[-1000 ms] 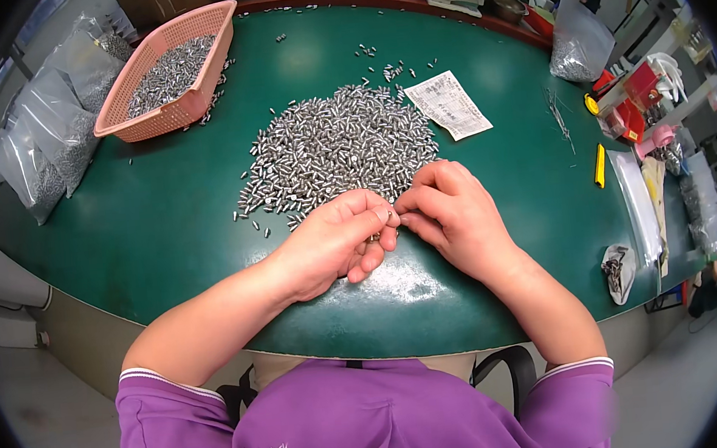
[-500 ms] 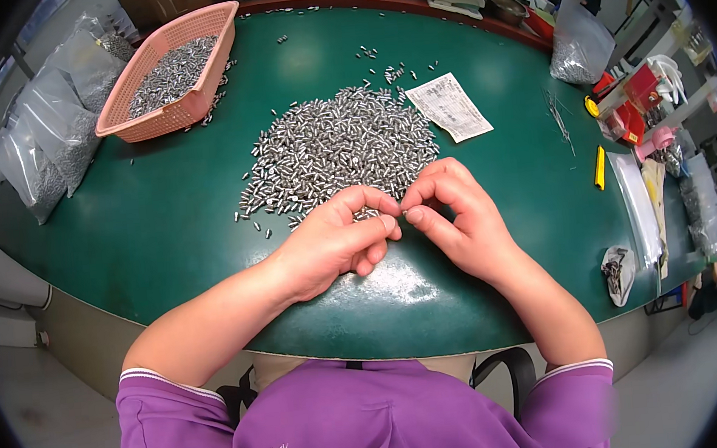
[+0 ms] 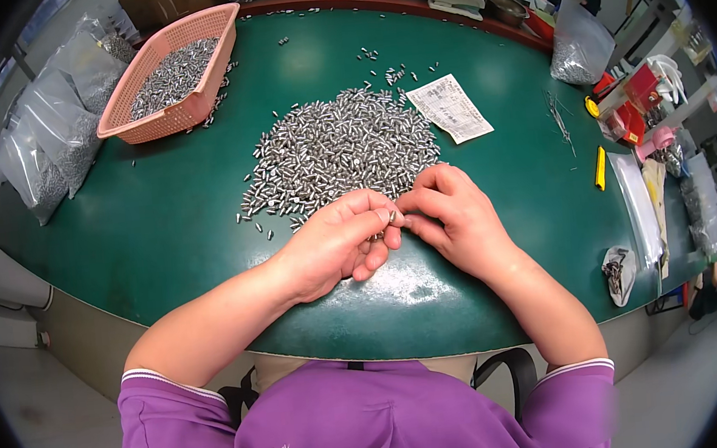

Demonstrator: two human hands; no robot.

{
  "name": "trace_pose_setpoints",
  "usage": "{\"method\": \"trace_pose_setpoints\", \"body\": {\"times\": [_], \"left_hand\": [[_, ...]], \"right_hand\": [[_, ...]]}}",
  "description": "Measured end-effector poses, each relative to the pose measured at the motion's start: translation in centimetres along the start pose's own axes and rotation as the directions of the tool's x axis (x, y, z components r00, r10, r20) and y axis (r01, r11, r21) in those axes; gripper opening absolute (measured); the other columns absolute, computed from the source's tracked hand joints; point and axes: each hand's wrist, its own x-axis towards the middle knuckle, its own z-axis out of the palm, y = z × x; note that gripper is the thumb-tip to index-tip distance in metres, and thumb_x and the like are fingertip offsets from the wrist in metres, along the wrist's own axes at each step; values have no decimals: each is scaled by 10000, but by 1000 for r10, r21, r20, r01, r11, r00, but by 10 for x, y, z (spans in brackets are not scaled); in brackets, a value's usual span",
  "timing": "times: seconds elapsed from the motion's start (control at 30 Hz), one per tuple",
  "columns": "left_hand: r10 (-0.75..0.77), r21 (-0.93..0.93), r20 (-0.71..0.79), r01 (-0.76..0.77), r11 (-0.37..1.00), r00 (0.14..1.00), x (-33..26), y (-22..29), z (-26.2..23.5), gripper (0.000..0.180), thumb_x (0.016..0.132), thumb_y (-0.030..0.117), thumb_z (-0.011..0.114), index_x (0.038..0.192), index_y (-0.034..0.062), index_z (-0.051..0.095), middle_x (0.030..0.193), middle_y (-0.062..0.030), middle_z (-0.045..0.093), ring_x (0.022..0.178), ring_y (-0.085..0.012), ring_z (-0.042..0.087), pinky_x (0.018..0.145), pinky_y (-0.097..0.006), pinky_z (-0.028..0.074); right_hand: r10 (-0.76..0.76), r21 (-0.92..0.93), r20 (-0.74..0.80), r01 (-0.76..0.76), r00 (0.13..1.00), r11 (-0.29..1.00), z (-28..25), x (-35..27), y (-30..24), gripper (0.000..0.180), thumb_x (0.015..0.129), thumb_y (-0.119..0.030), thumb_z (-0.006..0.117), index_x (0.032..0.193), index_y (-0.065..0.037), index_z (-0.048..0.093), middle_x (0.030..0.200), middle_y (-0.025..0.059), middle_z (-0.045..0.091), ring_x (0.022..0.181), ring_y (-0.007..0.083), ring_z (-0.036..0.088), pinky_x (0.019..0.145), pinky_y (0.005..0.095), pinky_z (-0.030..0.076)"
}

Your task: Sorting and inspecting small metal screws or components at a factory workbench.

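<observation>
A heap of small silvery bullet-shaped metal parts point(image 3: 339, 145) lies in the middle of the green table, just beyond my hands. My left hand point(image 3: 338, 238) is closed, with one small metal part point(image 3: 392, 217) pinched between thumb and forefinger and a few more glinting under its curled fingers. Against those fingertips, from the right, comes my right hand point(image 3: 452, 216), thumb and forefinger drawn together. Whatever may be between the right fingertips is too small to make out. Both hands hover over the near edge of the heap.
At the back left stands a pink perforated basket point(image 3: 167, 125) holding more metal parts, beside filled clear bags point(image 3: 61, 135). A printed paper slip point(image 3: 451, 109) lies right of the heap. Farther right are thin wire-like tools point(image 3: 560, 121), a yellow cutter point(image 3: 600, 168) and a filled bag point(image 3: 579, 47).
A metal part now shows at my left fingertips, where none was plain before. My right hand has turned slightly, its thumb closer in beneath the forefinger.
</observation>
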Motion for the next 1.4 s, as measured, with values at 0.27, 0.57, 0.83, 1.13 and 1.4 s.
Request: {"method": "trace_pose_setpoints", "body": {"times": [0.27, 0.57, 0.83, 1.13, 1.4], "left_hand": [[11, -57, -10, -12, 998, 1000, -3, 2, -2, 204, 948, 238, 464, 1006, 49, 514, 854, -63, 538, 602, -96, 490, 478, -210, 397], [61, -135, -99, -74, 988, 993, 1, 5, -4, 144, 960, 177, 439, 989, 51, 502, 849, -44, 512, 565, -72, 403, 420, -173, 291], [32, -136, -105, -46, 990, 994, 1, 5, 0, 146, 970, 176, 433, 999, 50, 502, 836, -38, 503, 545, -65, 378, 413, -173, 285], [-54, 22, -48, 55, 998, 997, -2, 6, 3, 136, 939, 165, 515, 1004, 47, 502, 799, -19, 527, 564, -57, 433, 434, -188, 318], [-67, 73, 15, 65, 995, 998, -4, 0, 5, 165, 940, 180, 540, 1028, 61, 467, 792, -21, 525, 578, -40, 452, 439, -167, 344]], "right_hand": [[-10, -90, 24, 12, 1000, 996, 3, 1, -4, 163, 712, -120, 689, 865, -105, 635, 869, 71, 538, 865, 272, 546, 759, 383, 447], [-60, -75, -6, 60, 998, 995, 1, 0, -2, 150, 703, -101, 685, 841, -107, 624, 841, 57, 523, 839, 259, 541, 735, 385, 441], [-18, -55, 0, 18, 1000, 998, -1, -4, 7, 124, 724, -92, 684, 830, -70, 626, 828, 61, 584, 821, 259, 578, 728, 383, 466], [21, 189, -71, -7, 997, 982, -8, -1, -1, 85, 781, -66, 658, 848, -53, 607, 827, 56, 593, 800, 221, 573, 697, 333, 468], [-59, 394, -29, 66, 998, 917, -6, -3, -8, 115, 795, -47, 654, 909, -43, 662, 847, 57, 607, 825, 193, 584, 730, 305, 477]]}}
